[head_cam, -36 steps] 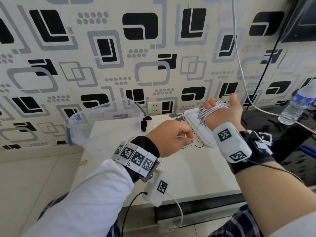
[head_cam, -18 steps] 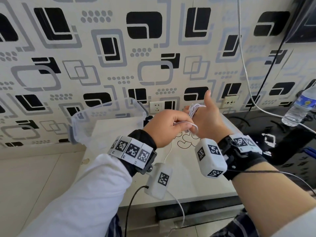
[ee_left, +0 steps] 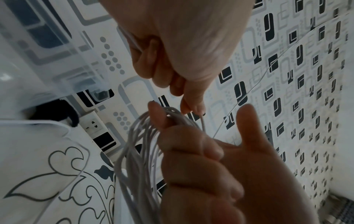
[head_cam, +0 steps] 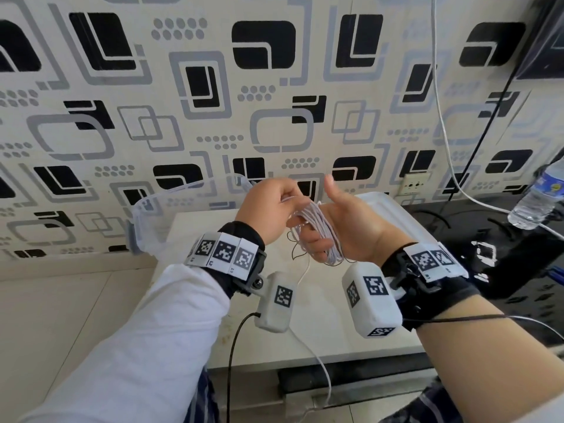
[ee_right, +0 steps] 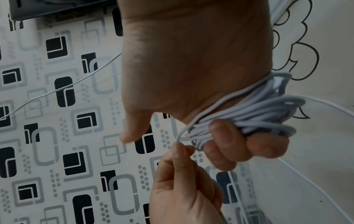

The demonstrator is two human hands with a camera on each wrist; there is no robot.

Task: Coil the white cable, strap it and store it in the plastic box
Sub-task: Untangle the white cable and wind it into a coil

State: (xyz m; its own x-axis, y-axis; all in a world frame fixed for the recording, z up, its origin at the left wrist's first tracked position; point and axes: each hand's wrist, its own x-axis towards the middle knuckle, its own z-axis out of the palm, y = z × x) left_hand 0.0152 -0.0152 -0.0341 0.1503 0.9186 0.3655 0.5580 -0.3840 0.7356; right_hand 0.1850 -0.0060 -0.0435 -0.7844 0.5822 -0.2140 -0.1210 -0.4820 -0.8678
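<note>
The white cable (head_cam: 320, 230) is wound in several loops round the fingers of my right hand (head_cam: 354, 233), which is held above the table with the palm toward me and the thumb up. The curled fingers (ee_right: 226, 148) hold the coil (ee_right: 258, 109). My left hand (head_cam: 271, 206) is just left of it and pinches the free strand (ee_right: 184, 133) between thumb and fingertips (ee_left: 191, 106) at the top of the coil (ee_left: 138, 151). A loose tail (ee_left: 57, 124) trails over the table. The clear plastic box (head_cam: 152, 215) stands open at the back left. A black strap (ee_left: 65, 112) lies beside the box.
The white box lid (head_cam: 393, 215) lies behind my right hand on the white table (head_cam: 320, 325). A water bottle (head_cam: 537, 199) stands on the black surface at right. Another white cable (head_cam: 442, 117) hangs down the wall, beside a socket (ee_left: 93, 124).
My right hand has turned from back-up to palm toward me with the thumb raised. The left hand has carried the strand up and over the fingers. Both hands have drifted left.
</note>
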